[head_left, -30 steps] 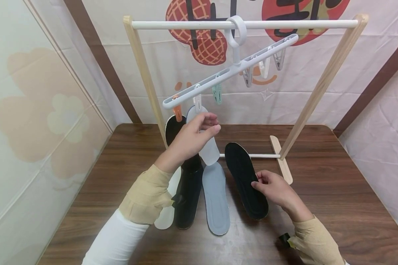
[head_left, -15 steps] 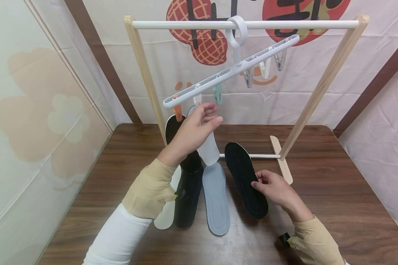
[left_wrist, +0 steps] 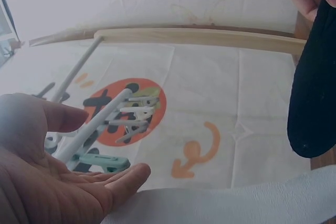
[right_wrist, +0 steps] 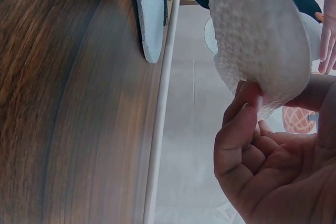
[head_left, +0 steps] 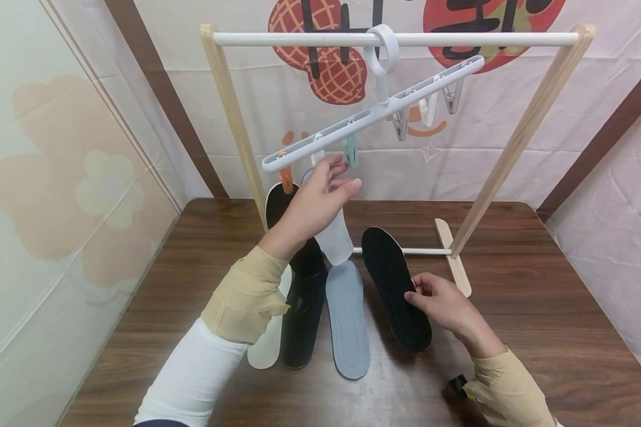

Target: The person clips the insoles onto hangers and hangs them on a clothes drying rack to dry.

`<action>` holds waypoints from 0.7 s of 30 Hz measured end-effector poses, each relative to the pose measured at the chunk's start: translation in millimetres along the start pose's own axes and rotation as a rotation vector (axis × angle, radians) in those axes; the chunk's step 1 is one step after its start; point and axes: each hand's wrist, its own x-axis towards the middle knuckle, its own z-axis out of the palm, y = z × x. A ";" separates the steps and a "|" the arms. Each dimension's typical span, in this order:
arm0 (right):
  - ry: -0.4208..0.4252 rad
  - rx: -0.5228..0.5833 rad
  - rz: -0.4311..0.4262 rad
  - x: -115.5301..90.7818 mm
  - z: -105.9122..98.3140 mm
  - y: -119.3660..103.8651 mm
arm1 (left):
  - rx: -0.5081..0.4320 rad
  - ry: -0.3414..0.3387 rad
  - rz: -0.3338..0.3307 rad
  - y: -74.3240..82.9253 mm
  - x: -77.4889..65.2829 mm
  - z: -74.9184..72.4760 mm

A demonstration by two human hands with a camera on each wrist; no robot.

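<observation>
A person's right hand [head_left: 440,302] pinches a black insole [head_left: 392,279] at its right edge, about midway along, thumb on the dark face and fingers behind. The insole is held above the wood-grain surface [head_left: 513,356], tilted, its far end leaning left. The two hands are apart. The left hand [head_left: 315,201] holds nothing; its fingers reach just beside a green clip [head_left: 351,153] on a white hanger [head_left: 376,112], thumb spread away. Whether they touch the clip, I cannot tell.

The insole's pale underside, seen from the right wrist, is dimpled like foam. It looks light and springy, stiff enough to keep its shape from one pinch, and unlikely to break, though it could swivel when held by one edge. A hold slightly nearer the near end would steady it and leave the far end free. To its left, a gray insole [head_left: 348,320] lies on the surface.
</observation>
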 end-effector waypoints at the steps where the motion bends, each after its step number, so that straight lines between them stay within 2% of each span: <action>1: 0.001 0.002 -0.003 -0.1 0.0 -0.2 | -0.001 0.002 0.000 0.4 1.0 0.1; 8: 0.001 0.011 -0.007 -0.3 -0.4 -1.0 | 0.016 0.023 -0.013 1.9 8.1 0.3; 14: 0.001 0.008 -0.005 1.6 -1.1 0.6 | -0.012 0.068 -0.006 3.8 14.7 2.6; 21: 0.012 0.023 -0.022 1.7 -1.3 1.3 | -0.028 0.088 -0.017 7.9 23.1 4.9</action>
